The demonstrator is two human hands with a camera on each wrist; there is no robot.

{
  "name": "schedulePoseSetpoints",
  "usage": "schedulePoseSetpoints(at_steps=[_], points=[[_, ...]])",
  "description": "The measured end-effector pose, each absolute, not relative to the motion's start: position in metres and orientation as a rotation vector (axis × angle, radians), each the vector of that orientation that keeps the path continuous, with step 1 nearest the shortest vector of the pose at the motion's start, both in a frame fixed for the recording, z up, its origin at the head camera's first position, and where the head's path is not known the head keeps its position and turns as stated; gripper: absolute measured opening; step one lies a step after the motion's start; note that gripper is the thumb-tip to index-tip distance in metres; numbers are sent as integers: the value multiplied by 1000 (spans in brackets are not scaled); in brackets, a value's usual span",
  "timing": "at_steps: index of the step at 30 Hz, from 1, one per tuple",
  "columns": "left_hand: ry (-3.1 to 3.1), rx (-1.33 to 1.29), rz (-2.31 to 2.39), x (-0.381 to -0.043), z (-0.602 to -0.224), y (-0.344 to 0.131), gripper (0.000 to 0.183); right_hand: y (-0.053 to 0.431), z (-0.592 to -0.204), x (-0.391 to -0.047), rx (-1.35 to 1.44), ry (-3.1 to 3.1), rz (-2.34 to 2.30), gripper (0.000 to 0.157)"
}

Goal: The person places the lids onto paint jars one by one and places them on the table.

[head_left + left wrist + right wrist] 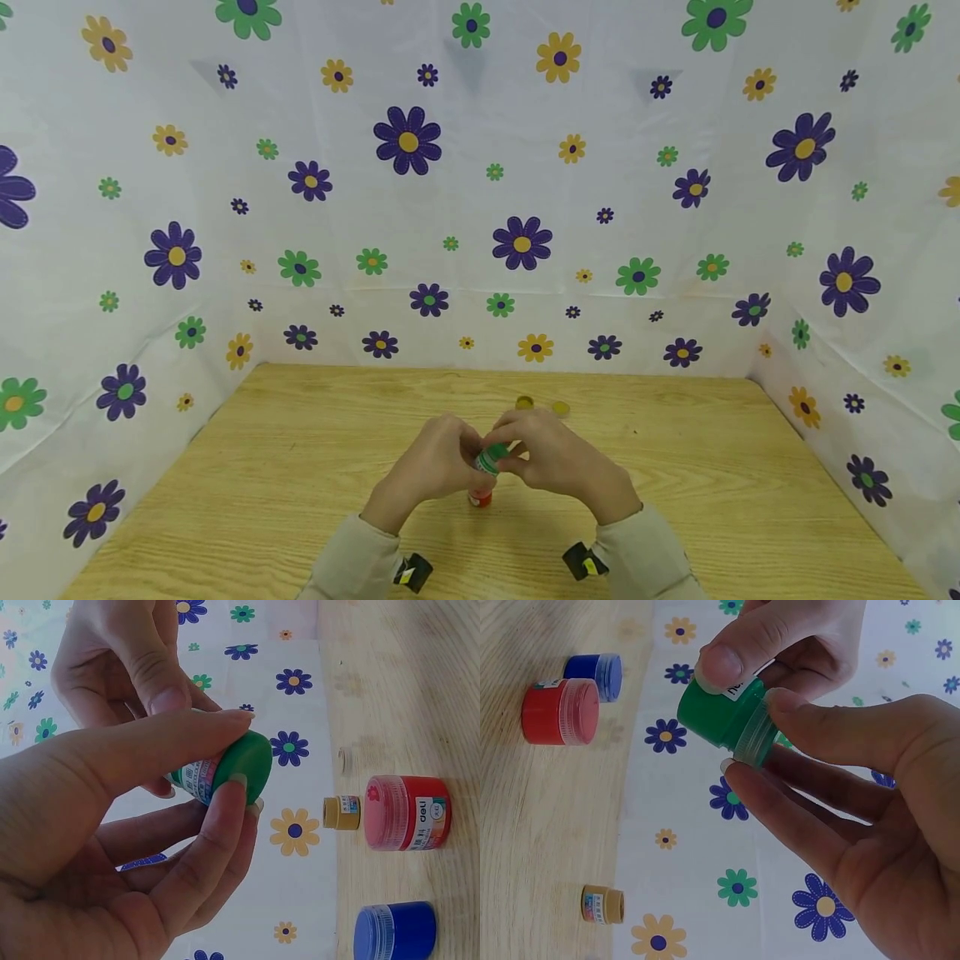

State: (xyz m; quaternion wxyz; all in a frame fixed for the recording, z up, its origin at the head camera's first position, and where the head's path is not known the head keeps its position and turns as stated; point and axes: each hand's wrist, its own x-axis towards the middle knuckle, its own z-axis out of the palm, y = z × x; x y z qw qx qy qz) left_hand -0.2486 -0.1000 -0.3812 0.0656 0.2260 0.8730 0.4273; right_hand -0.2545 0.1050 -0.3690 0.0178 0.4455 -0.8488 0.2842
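Between my two hands is a small green paint jar [491, 458] with a printed label, held tilted above the table. My left hand [435, 462] grips its green body between thumb and fingers. Thumb and fingertips of my right hand [558, 458] pinch the clear ribbed lid [754, 735], which sits on the jar. Below the hands stands a red paint jar [481, 499] with its lid on. A blue paint jar [396, 932] stands near the red one; the hands hide it in the head view.
Farther back stands a small ochre paint jar [524, 402], open at the top, with a flat round lid [561, 407] lying to its right. The wood-grain table [300, 467] is bounded by a flower-printed white cloth [465, 217] at the back and sides.
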Motion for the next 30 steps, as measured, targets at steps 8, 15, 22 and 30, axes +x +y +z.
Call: schedulePoseSetpoints(at_steps=[8,15,22,30], points=[[2653,676,1294,-248,-382,-98,17,104,-370,-255,1316,-2691,836,20],[2659,695,1278,-248,-384,-97,15,100,-371,-256,1256,-2697,778,20],[2665,701,1272,-248,-383,-97,17,101,-371,-257,1180,-2747,809,26],[2671,665,1285,-250,-382,-101,23,113,-367,-257,1238,-2711,988,22]])
